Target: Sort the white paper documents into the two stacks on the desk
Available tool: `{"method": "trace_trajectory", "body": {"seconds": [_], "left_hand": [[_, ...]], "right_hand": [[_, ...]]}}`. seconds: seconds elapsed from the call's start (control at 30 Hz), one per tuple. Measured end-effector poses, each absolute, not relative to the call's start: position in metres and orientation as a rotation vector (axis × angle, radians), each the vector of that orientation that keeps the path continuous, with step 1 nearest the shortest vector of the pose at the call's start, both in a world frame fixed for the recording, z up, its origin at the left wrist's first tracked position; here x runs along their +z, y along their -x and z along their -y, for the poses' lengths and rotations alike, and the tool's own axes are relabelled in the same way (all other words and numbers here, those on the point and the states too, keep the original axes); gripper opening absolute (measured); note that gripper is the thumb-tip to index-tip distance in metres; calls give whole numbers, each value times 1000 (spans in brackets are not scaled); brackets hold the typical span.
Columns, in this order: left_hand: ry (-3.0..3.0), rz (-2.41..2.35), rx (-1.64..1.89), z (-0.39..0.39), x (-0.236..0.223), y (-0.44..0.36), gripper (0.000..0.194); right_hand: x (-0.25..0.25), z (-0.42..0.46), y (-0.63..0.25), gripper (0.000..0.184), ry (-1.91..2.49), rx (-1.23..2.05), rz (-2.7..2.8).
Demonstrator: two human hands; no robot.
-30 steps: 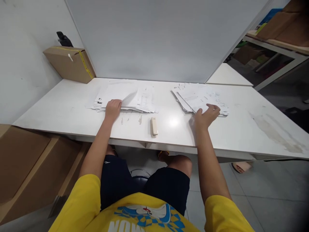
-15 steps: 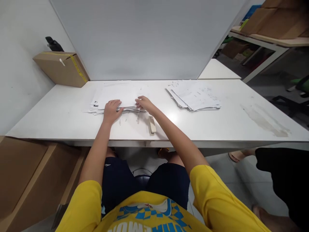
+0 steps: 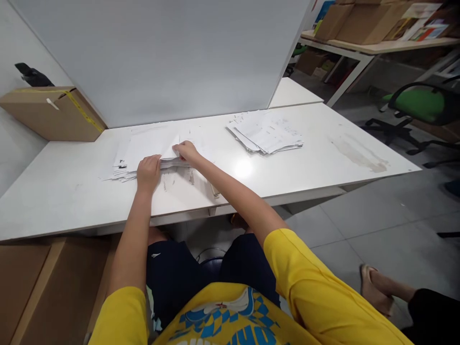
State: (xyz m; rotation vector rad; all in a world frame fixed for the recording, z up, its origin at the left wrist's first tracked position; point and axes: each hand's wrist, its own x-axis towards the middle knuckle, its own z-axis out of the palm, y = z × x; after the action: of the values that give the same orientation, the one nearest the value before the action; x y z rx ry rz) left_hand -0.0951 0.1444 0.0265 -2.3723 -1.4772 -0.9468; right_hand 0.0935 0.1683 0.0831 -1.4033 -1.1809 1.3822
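A stack of white paper sheets [image 3: 140, 143] lies on the desk in front of me, its near edges uneven. My left hand [image 3: 148, 173] rests on the stack's near edge, fingers lying on the top sheet. To its right, my right hand [image 3: 186, 152] pinches the near right corner of a sheet of paper [image 3: 171, 147] and folds it up and back toward the left. Just below my right forearm, a beige stapler [image 3: 214, 189] shows only in part; the arm hides the rest of it.
A second paper pile [image 3: 268, 134] lies further right on the white desk [image 3: 244, 179]. A white panel [image 3: 172, 57] rises behind the desk, with a cardboard box [image 3: 53, 112] at the back left. Open cardboard boxes [image 3: 72, 278] stand below left. Another person's foot [image 3: 375, 287] is at lower right.
My right hand has lifted the sheet's corner, which now stands up and bends leftward. My left hand stays on the stack. The view has turned right, and the forearm now covers most of the stapler.
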Motion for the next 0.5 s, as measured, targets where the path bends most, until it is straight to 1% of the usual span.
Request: {"method": "trace_trajectory", "body": {"seconds": [0.17, 0.3, 0.37, 0.5], "left_hand": [[2496, 1211, -831, -141, 27, 89, 39], [2582, 1004, -775, -138, 26, 89, 35], [2565, 995, -902, -136, 26, 87, 45], [2408, 1260, -1503, -124, 29, 62, 83]], "right_hand": [[83, -167, -107, 13, 1252, 1541, 967], [84, -160, -129, 23, 1232, 1488, 999], [85, -151, -145, 24, 1160, 1348, 1118], [83, -123, -193, 30, 1003, 1034, 1262]]}}
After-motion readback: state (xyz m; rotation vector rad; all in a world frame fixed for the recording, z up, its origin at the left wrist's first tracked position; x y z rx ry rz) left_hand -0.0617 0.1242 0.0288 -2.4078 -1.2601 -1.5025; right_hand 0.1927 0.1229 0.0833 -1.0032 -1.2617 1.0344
